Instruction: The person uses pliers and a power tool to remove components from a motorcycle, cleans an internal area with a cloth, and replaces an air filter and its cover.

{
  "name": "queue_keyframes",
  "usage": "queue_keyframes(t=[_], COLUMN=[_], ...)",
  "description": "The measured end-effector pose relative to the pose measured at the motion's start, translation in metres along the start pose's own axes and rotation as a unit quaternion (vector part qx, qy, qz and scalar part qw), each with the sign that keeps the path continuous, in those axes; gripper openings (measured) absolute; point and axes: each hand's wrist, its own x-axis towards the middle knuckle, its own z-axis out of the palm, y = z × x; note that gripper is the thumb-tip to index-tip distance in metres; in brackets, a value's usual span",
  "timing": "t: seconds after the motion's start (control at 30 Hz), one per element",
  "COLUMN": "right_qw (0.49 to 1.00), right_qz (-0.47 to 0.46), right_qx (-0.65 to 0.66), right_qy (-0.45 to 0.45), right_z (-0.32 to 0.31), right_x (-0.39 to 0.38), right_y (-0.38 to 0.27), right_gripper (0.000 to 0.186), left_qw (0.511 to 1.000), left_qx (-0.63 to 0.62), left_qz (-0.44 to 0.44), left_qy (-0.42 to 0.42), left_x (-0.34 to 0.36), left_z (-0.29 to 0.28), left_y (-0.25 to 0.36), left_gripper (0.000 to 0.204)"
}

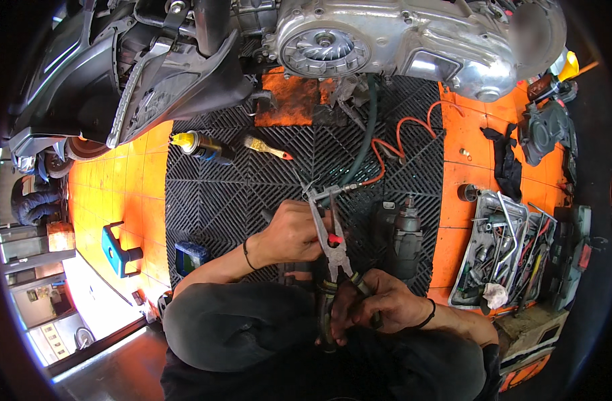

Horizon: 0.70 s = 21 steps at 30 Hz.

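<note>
In the middle, my left hand (289, 234) is closed beside the jaws of long-nose pliers (336, 257), gripping something mostly hidden, with a small red piece (333, 238) showing among its fingers and the jaws. My right hand (379, 304) is wrapped around the pliers' worn handles below, near my lap. An air blow gun (323, 194) on a coiled orange hose (379, 157) lies just beyond the jaws on the black slatted mat (219, 187). An impact wrench (406, 237) rests to the right of my hands.
A partly disassembled scooter (393, 40) spans the top. Spray can (199, 147) and brush (266, 148) lie on the mat. Tool trays (486, 247) and black parts (540, 130) are at right. A blue stool (119, 247) stands left; another person (35, 204) crouches at far left.
</note>
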Motion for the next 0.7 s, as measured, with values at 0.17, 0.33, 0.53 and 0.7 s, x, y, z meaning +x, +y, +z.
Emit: queue_keyframes(t=[0.17, 0.33, 0.53, 0.7], right_qw=[0.987, 0.984, 0.983, 0.996], right_qz=[0.033, 0.026, 0.038, 0.048], right_qx=[-0.150, 0.148, 0.176, 0.076], right_qy=[0.048, -0.093, -0.039, 0.020], right_z=[-0.006, 0.004, 0.008, 0.015], right_x=[-0.009, 0.004, 0.003, 0.005], right_y=[-0.007, -0.006, -0.006, -0.009], right_gripper=[0.024, 0.038, 0.040, 0.036], left_qw=[0.997, 0.998, 0.998, 0.999], left_qx=[0.021, -0.028, -0.052, -0.010], left_qz=[0.050, 0.041, 0.032, 0.037], left_qy=[-0.057, -0.049, -0.016, 0.012], left_x=[0.003, 0.010, 0.008, 0.005], left_z=[-0.010, -0.005, 0.005, 0.006], left_y=[-0.013, -0.015, -0.014, -0.013], left_gripper=[0.022, 0.021, 0.023, 0.022])
